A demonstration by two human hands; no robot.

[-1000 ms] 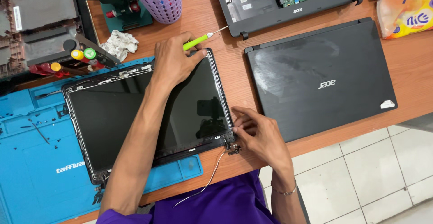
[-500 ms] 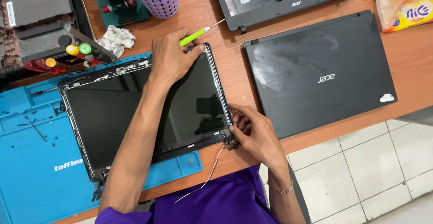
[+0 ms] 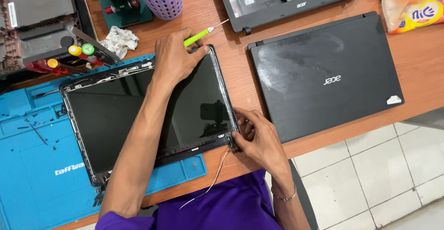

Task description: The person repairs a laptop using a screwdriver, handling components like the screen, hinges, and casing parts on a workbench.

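A detached laptop screen panel [image 3: 115,114] with a black frame lies partly on a blue repair mat [image 3: 32,174]. My left hand [image 3: 175,56] rests on the panel's far right corner and holds a green screwdriver [image 3: 200,36], whose tip points away to the right. My right hand [image 3: 259,139] pinches the panel's near right corner at the hinge [image 3: 232,143]. A thin white cable [image 3: 216,177] trails from that corner toward my purple shirt.
A closed black laptop [image 3: 323,72] lies right of the panel. An opened laptop base [image 3: 286,1] sits behind it. At the back stand a purple basket [image 3: 164,1], a crumpled cloth [image 3: 118,40], several screwdrivers [image 3: 69,59] and an orange packet [image 3: 414,5]. The wooden table's edge [image 3: 370,130] runs by my right hand.
Both hands keep their places on the panel's right corners. The fingers of my right hand have shifted slightly at the hinge. The view has drifted a little.
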